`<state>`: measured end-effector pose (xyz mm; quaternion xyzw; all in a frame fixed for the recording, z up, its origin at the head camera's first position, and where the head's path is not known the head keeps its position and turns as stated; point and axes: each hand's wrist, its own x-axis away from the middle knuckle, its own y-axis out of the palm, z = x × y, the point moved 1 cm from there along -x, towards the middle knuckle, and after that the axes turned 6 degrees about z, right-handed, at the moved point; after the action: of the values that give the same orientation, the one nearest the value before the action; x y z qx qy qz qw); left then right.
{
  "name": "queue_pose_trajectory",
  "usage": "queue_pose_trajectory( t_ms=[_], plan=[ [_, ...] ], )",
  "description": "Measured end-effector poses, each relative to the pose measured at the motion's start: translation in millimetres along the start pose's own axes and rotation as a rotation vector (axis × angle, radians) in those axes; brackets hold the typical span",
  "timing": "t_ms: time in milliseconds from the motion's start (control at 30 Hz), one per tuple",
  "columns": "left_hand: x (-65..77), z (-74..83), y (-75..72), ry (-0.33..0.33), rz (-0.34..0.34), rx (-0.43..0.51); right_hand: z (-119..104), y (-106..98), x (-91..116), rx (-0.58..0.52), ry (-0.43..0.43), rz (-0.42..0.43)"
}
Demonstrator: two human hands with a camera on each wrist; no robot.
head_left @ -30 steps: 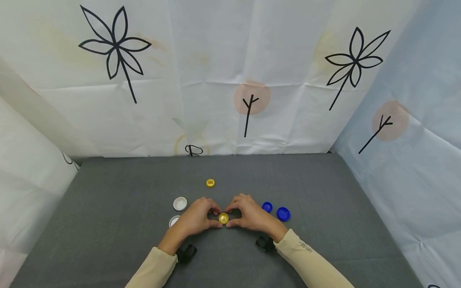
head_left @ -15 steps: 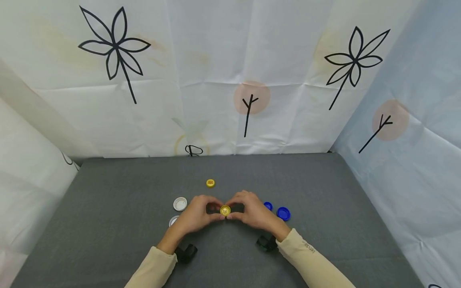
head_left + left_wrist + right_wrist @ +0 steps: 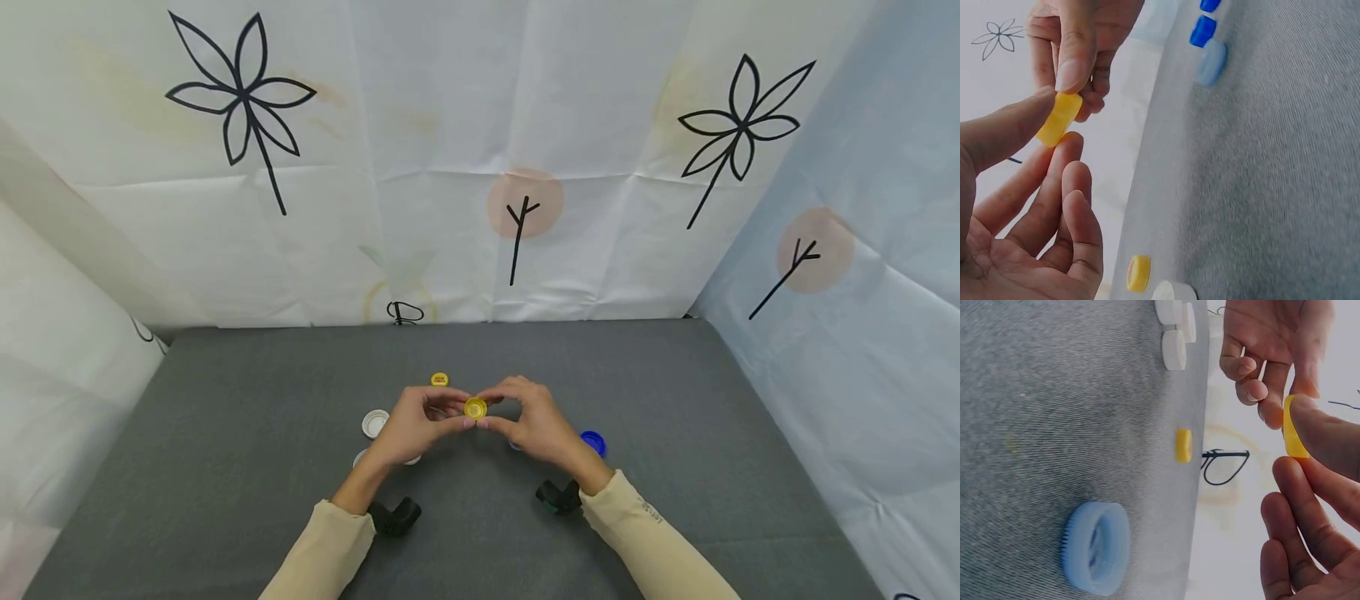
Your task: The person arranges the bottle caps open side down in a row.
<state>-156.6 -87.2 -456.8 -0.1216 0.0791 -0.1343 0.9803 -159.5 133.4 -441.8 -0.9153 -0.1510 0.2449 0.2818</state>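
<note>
Above gray tbl [image 3: 480,542], L hand [image 3: 412,423] & R hand [image 3: 538,423] both pinch ylw cap [image 3: 475,408] (white cap [image 3: 375,423] nr L wrist).

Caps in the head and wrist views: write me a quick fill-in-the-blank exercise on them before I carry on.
1. The left hand and right hand together pinch one cap, coloured ____.
2. In the head view, the white caps lie toward the person's ____ side.
3. The right wrist view shows ____ white caps on the gray table.
4. The dark blue cap lies nearer the ____ hand.

Missing words: yellow; left; three; right.
</note>
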Motion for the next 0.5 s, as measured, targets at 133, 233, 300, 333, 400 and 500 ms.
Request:
queue_pose_trajectory(
  t_ms=[133, 233, 300, 333, 400, 500],
  plan=[
    [-1.9, 2.6, -0.4, -0.034, 0.020, 0.042, -2.6, -1.2, -2.3, -0.026, 0.001, 0.038],
    [-3.3, 5.4, 0.1, -0.078, 0.033, 0.078, -3.9, -1.8, -3.8, -0.047, 0.013, 0.057],
    [-4.2, 6.9, 0.4, -0.111, 0.039, 0.095, -3.9, -2.2, -4.7, -0.067, 0.024, 0.065],
    [-4.8, 7.2, 0.7, -0.128, 0.042, 0.104, -3.6, -2.4, -5.1, -0.078, 0.030, 0.067],
    [-5.6, 8.2, 0.6, -0.154, 0.047, 0.112, -3.3, -2.7, -6.1, -0.108, 0.038, 0.068],
    [-6.8, 8.5, 0.0, -0.170, 0.049, 0.124, -1.9, -3.2, -7.2, -0.160, 0.054, 0.061]
  ],
)
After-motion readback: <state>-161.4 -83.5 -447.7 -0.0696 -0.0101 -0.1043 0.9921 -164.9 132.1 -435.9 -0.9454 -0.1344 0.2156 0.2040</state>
